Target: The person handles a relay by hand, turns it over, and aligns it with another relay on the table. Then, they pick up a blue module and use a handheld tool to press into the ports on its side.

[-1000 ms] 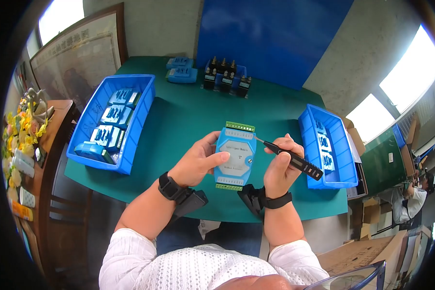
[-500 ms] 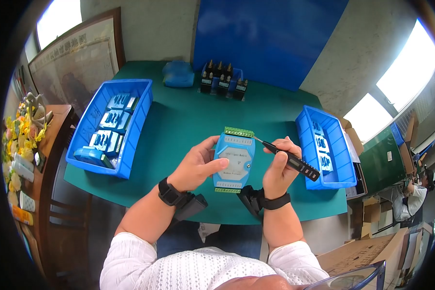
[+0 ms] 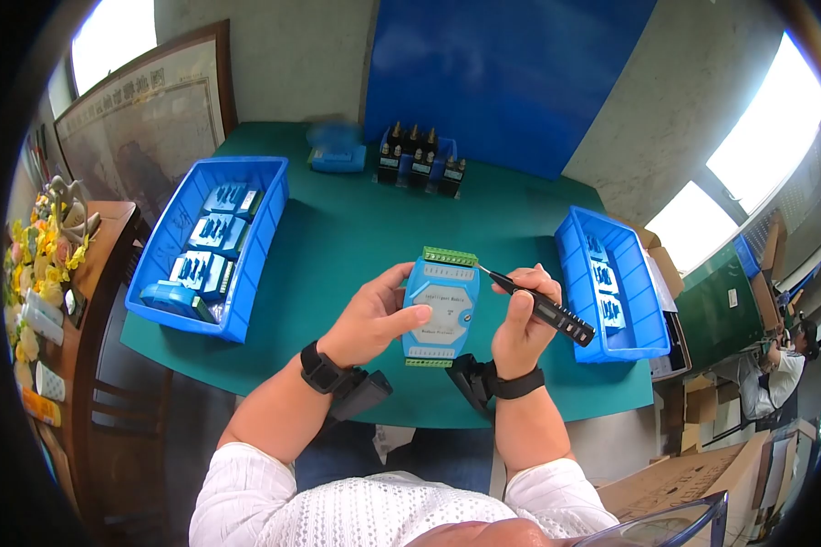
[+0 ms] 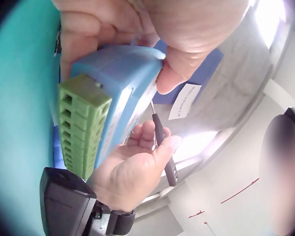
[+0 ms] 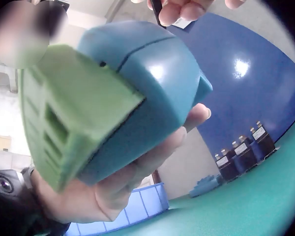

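Gripping blue module (image 3: 441, 314) in left hand (image 3: 371, 315), pinching black tool (image 3: 555, 314) in right hand (image 3: 524, 330), aiming at green terminal block (image 3: 451, 257) ahead of left hand, could skid off from unsteady grip

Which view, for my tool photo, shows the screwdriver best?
Head view: the screwdriver in the right hand shows tip, shaft and handle end. The left wrist view shows its handle and some shaft; the right wrist view, only a short piece at the top.
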Demonstrator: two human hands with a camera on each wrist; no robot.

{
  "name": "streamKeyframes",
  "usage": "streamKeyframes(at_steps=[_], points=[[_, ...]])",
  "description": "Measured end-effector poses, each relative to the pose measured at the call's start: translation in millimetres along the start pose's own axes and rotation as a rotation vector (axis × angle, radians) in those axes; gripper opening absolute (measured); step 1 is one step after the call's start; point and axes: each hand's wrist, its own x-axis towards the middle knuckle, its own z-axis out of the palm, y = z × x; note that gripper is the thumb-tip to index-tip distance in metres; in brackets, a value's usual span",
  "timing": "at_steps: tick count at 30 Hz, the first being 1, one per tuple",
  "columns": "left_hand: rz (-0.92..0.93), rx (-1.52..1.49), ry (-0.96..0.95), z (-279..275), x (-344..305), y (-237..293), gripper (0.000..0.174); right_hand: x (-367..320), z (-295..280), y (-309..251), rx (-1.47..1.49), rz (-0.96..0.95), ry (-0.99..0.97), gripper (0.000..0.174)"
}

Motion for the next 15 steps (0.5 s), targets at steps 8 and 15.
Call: streamKeyframes(at_steps=[8, 15], points=[[0.032, 0.023, 0.031, 0.2, 1.3, -2.3, 0.053, 0.3, -2.7, -4.6, -0.110, 0.000, -0.087, 0.017], [0.041, 0.009, 0.038, -1.7, 2.5, -4.9, 0.053, 1.5, -1.4, -5.9, -0.085, -0.038, -0.078, 0.014]])
